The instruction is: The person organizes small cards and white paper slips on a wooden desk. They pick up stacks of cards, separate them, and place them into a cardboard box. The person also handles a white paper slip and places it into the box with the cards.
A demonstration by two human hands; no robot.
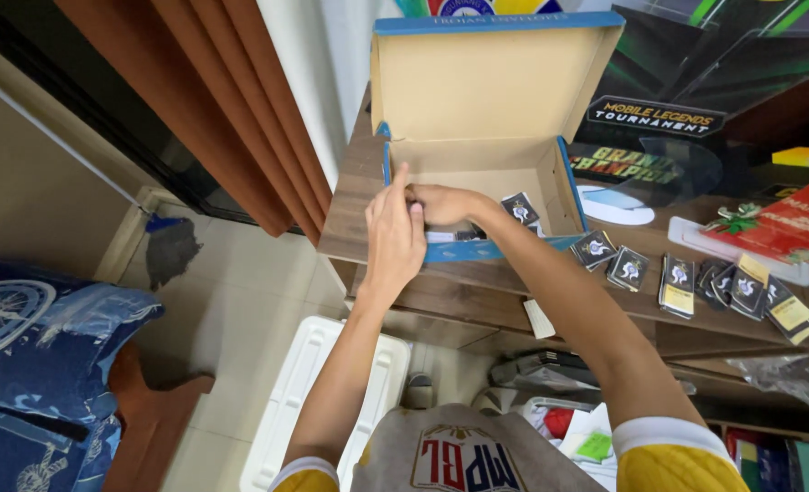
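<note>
An open cardboard box [477,164] with blue edges and a raised lid stands on a brown wooden shelf [350,210]. Both my hands reach into its left side. My left hand [393,230] rests over the front wall with fingers curled toward the inside. My right hand [443,202] is inside the box, closed around small dark card packs [450,234], which my hands partly hide. Another dark pack [519,209] leans inside the box to the right.
Several small dark card packs [696,278] lie in a row on the shelf right of the box. A red booklet [787,223] on a white tray sits far right. Below are a white plastic lid [304,392], a blue patterned cushion [40,337] and orange curtains [231,100].
</note>
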